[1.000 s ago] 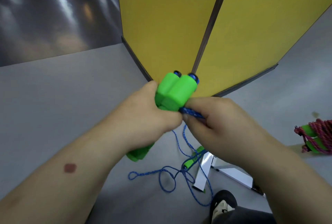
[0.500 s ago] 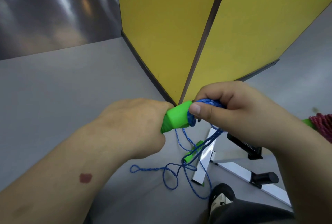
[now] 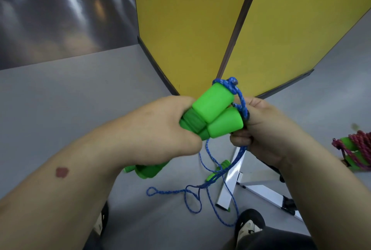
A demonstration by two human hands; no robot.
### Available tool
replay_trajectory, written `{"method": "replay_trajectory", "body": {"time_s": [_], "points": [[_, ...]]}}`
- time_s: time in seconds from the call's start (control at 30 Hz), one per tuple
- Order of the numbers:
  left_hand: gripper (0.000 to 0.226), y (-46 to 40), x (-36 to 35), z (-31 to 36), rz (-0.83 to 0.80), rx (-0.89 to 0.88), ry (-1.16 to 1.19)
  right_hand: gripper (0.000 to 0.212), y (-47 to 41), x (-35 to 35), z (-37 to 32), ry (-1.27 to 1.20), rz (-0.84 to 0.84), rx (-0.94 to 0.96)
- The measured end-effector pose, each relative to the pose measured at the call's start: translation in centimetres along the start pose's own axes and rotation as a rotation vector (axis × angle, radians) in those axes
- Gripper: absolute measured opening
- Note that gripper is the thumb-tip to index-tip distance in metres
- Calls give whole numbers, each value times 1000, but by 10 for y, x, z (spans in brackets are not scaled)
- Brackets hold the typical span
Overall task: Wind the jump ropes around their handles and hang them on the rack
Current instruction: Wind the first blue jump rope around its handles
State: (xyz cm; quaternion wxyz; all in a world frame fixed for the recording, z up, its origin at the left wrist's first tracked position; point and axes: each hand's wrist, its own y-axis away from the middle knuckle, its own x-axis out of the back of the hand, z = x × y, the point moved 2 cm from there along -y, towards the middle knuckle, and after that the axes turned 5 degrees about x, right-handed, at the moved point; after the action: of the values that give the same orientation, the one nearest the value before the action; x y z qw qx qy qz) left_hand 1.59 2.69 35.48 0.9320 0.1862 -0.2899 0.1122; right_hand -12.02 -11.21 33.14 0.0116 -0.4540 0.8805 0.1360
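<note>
Left hand [image 3: 160, 129] grips paired green handles [image 3: 214, 113], long axis pointing up-right; right hand [image 3: 261, 129], at their far tips, pinches blue rope [image 3: 240, 99], slack trailing floorward

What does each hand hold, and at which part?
Left hand grips both green handles around their middle. Right hand pinches the blue rope near the handle tops.

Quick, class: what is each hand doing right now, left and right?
Left hand: closed around the pair of green handles, gripping them together.
Right hand: closed on the blue rope, pinching it beside the handle ends.
</note>
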Motion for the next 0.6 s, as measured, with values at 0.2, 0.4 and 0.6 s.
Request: {"method": "replay_trajectory", "body": {"time_s": [0.2, 0.4, 0.6], "points": [[33, 1, 6, -2, 41, 18, 185, 39, -1, 2, 5, 180, -21, -17], [19, -2, 4, -8, 142, 98, 20, 28, 7, 7, -7, 539, 6, 18], [19, -2, -3, -11, 138, 184, -329, 22, 20, 7, -18, 791, -119, 87]]}}
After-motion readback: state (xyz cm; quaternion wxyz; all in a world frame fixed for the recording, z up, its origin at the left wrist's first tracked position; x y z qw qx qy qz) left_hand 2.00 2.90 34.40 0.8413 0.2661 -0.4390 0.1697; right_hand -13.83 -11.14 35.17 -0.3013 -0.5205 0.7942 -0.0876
